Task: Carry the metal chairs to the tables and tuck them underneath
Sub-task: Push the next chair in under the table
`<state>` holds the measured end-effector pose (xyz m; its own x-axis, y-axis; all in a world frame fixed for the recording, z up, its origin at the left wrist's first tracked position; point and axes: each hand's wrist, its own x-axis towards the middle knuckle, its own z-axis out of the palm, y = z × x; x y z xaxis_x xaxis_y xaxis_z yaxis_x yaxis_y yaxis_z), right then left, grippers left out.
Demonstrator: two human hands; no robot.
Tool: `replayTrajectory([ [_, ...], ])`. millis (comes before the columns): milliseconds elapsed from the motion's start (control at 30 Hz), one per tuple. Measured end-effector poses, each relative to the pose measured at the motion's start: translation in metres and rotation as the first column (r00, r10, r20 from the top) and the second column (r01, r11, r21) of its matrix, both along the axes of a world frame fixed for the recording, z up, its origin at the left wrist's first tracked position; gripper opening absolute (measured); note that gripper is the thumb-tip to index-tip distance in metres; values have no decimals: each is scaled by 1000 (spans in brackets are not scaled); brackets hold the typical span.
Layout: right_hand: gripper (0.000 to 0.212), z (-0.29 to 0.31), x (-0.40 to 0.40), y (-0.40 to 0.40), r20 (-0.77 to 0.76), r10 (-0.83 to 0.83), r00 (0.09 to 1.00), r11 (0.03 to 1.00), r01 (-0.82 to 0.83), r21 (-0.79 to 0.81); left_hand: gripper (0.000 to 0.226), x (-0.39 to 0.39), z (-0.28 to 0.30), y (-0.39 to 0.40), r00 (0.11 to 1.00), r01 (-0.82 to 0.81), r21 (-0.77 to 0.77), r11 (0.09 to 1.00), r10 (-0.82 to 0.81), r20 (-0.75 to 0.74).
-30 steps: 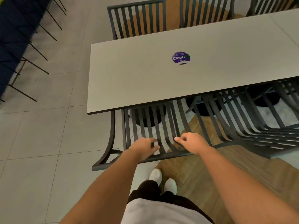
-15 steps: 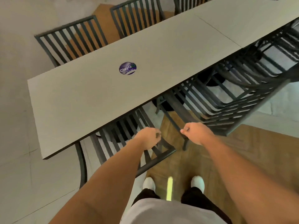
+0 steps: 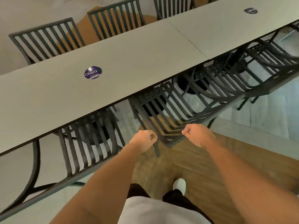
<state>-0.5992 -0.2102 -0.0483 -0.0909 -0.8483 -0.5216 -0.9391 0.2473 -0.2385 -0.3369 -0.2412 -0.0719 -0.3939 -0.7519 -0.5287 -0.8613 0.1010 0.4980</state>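
Observation:
A long grey table point(image 3: 53, 97) runs diagonally across the view. One dark metal slatted chair point(image 3: 90, 152) is tucked under its near edge at the left. To its right stands a nested stack of the same chairs point(image 3: 178, 109), its front under the table edge. My left hand point(image 3: 143, 140) is a closed fist at the stack's near left corner post. My right hand point(image 3: 198, 135) is a closed fist just in front of the stack's top rail. Neither fist visibly wraps a bar.
More metal chairs point(image 3: 265, 62) crowd under a second table point(image 3: 226, 29) at the right. Two chairs point(image 3: 47, 38) point(image 3: 116, 18) stand on the far side. A purple sticker point(image 3: 93, 72) lies on the near table. My white shoe point(image 3: 179, 184) is on wooden flooring.
Both hands let go of the left chair's top rail and closed into fists. I have stepped and turned right, so the chair stack now sits in front of my hands.

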Motion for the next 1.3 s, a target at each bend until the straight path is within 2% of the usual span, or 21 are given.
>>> replayTrajectory([
  [233, 32, -4, -88, -14, -39, -41, 998, 999, 41, 14, 35, -80, -2, -6, 999, -32, 7, 999, 32, -38],
  [567, 23, -15, -114, -62, -8, -49, 999, 996, 48, -70, 38, -118, -13, -63, 994, 106, 48, 993, -107, 25],
  [800, 26, -35, -155, -88, 31, 36, 999, 997, -33, -70, 39, -146, -21, -71, 997, 10, 73, 997, -15, 73],
  [867, 32, -41, -175, -96, 24, 86, 996, 995, -85, -61, 43, -163, -23, -66, 994, -57, 77, 995, 50, 98],
  [1000, 49, -42, -219, -113, 40, 230, 972, 972, -231, 34, 65, -205, -28, -43, 970, -226, 156, 962, 206, 132],
  [1133, 76, -46, -257, -129, 46, 420, 907, 902, -422, 94, 87, -241, -38, -20, 940, -283, 165, 945, 239, 245],
  [1167, 76, -46, -263, -133, 29, 467, 884, 879, -468, 96, 86, -247, -42, -17, 929, -291, 144, 946, 243, 279],
  [1300, 74, -52, -271, -142, -42, 591, 806, 805, -586, 94, 56, -266, -54, -9, 876, -303, -20, 953, 286, 389],
])
